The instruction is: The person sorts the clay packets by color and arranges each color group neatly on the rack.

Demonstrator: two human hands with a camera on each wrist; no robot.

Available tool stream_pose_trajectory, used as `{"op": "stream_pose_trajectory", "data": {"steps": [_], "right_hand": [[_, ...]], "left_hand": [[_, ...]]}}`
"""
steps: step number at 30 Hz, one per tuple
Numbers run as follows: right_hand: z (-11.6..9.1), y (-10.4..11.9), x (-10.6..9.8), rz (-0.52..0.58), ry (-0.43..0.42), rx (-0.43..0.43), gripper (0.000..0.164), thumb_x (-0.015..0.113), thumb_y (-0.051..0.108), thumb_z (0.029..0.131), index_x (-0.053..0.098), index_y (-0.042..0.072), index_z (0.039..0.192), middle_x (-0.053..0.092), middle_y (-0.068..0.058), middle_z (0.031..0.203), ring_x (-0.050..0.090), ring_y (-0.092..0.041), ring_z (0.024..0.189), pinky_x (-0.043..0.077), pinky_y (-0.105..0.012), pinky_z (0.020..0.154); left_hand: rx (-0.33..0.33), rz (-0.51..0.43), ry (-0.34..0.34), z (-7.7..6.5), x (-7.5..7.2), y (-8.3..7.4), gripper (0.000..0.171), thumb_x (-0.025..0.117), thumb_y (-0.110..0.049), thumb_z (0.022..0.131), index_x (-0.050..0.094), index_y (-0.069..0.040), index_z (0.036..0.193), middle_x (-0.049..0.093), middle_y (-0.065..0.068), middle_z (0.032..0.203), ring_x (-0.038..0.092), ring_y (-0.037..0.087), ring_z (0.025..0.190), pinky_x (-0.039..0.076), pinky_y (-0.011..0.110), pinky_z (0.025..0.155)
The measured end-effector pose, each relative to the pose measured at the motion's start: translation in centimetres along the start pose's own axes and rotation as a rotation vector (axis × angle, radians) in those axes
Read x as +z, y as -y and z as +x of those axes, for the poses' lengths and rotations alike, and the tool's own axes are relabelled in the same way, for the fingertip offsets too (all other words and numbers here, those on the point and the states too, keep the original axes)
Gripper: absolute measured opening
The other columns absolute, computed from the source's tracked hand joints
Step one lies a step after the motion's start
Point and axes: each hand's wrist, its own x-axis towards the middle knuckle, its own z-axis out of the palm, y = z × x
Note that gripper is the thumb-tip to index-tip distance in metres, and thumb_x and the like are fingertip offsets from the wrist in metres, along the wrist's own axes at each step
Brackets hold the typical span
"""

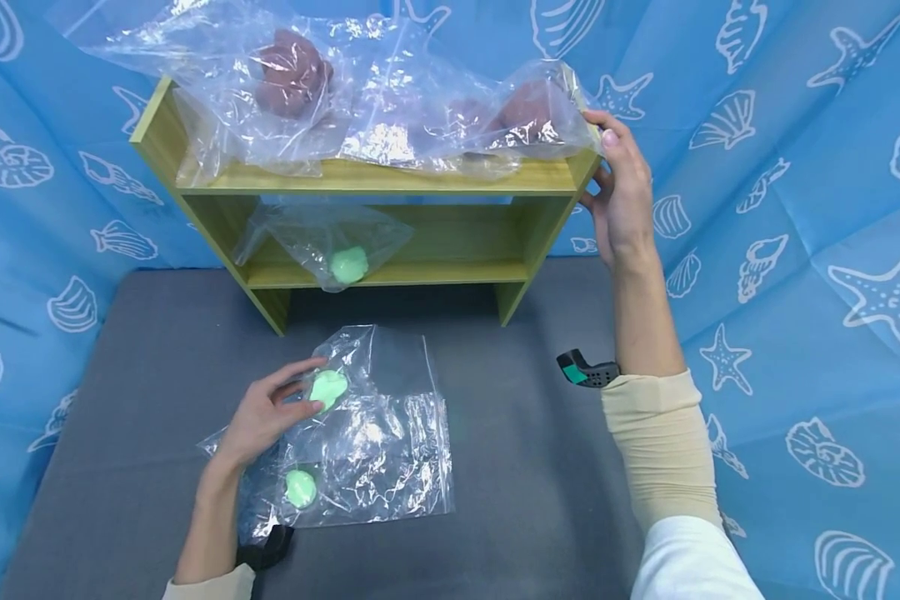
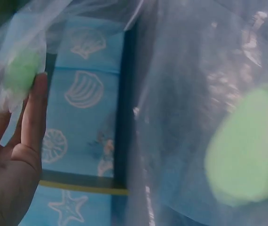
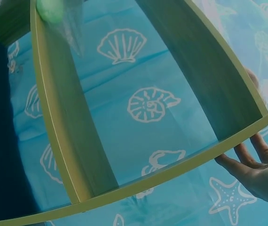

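My left hand [image 1: 258, 414] pinches a light green soft-looking lump [image 1: 328, 388] through a clear plastic bag [image 1: 390, 442] lying on the table. In the left wrist view, the fingers [image 2: 33, 117] touch that lump through the plastic. A second green lump [image 1: 301, 488] lies in the bag beside my left wrist. At the upper right, my right hand [image 1: 621, 187] grips the side panel of a wooden shelf [image 1: 457, 177] near its top corner. Its fingers [image 3: 254, 160] rest along the panel's outer side in the right wrist view.
Across the shelf top lie clear bags with reddish-brown lumps [image 1: 292, 73]. Another bag with a green lump [image 1: 348, 265] hangs over the front of the lower shelf board. The shelf stands at the back of a grey table [image 1: 495, 467], before a blue shell-patterned curtain [image 1: 795, 208].
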Motion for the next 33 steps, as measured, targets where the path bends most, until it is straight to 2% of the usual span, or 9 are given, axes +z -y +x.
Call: {"op": "stream_pose_trajectory", "data": {"steps": [4, 10, 16, 23, 28, 33], "right_hand": [[0.1, 0.2, -0.1, 0.022, 0.001, 0.012, 0.037, 0.056, 0.03, 0.097, 0.063, 0.015, 0.131, 0.055, -0.011, 0.126, 0.056, -0.027, 0.103, 0.049, -0.038, 0.077], [0.0, 0.4, 0.0, 0.048, -0.026, 0.019, 0.036, 0.058, 0.027, 0.096, 0.063, 0.015, 0.129, 0.057, -0.011, 0.123, 0.056, -0.026, 0.099, 0.049, -0.037, 0.075], [-0.2, 0.1, 0.3, 0.027, -0.023, 0.022, 0.034, 0.053, 0.025, 0.098, 0.063, 0.016, 0.13, 0.055, -0.011, 0.126, 0.055, -0.026, 0.102, 0.049, -0.037, 0.076], [-0.1, 0.0, 0.4, 0.008, -0.016, 0.025, 0.035, 0.052, 0.025, 0.099, 0.063, 0.017, 0.131, 0.054, -0.01, 0.128, 0.056, -0.027, 0.104, 0.05, -0.038, 0.076], [-0.3, 0.0, 0.3, 0.009, -0.02, 0.027, 0.034, 0.051, 0.025, 0.1, 0.062, 0.017, 0.131, 0.054, -0.01, 0.127, 0.056, -0.027, 0.103, 0.05, -0.037, 0.075], [-0.2, 0.1, 0.3, 0.007, -0.019, 0.019, 0.035, 0.05, 0.025, 0.1, 0.062, 0.017, 0.132, 0.054, -0.01, 0.128, 0.056, -0.027, 0.104, 0.05, -0.037, 0.075]], "left_hand": [[0.067, -0.069, 0.072, 0.6, 0.3, -1.4, 0.064, 0.071, 0.004, 0.089, 0.047, -0.006, 0.147, 0.041, 0.013, 0.149, 0.05, 0.017, 0.129, 0.054, 0.031, 0.089], [0.157, -0.104, 0.135, 1.9, 0.9, -3.4, 0.067, 0.072, 0.008, 0.085, 0.047, -0.004, 0.146, 0.042, 0.013, 0.145, 0.053, 0.019, 0.125, 0.055, 0.034, 0.087], [0.22, -0.1, 0.133, 2.9, 1.8, -4.4, 0.066, 0.072, 0.012, 0.083, 0.049, -0.003, 0.144, 0.047, 0.011, 0.141, 0.057, 0.02, 0.12, 0.056, 0.034, 0.086], [0.335, -0.078, 0.114, 4.5, 2.6, -6.0, 0.065, 0.074, 0.014, 0.08, 0.052, 0.0, 0.14, 0.052, 0.012, 0.138, 0.057, 0.021, 0.113, 0.055, 0.03, 0.085], [0.376, -0.036, 0.086, 5.4, 2.9, -7.2, 0.064, 0.076, 0.014, 0.079, 0.056, -0.002, 0.138, 0.057, 0.008, 0.136, 0.058, 0.021, 0.113, 0.052, 0.027, 0.089], [0.408, -0.073, 0.097, 6.1, 3.0, -8.2, 0.062, 0.074, 0.014, 0.08, 0.055, 0.002, 0.137, 0.057, 0.008, 0.136, 0.059, 0.022, 0.113, 0.052, 0.027, 0.089]]}}
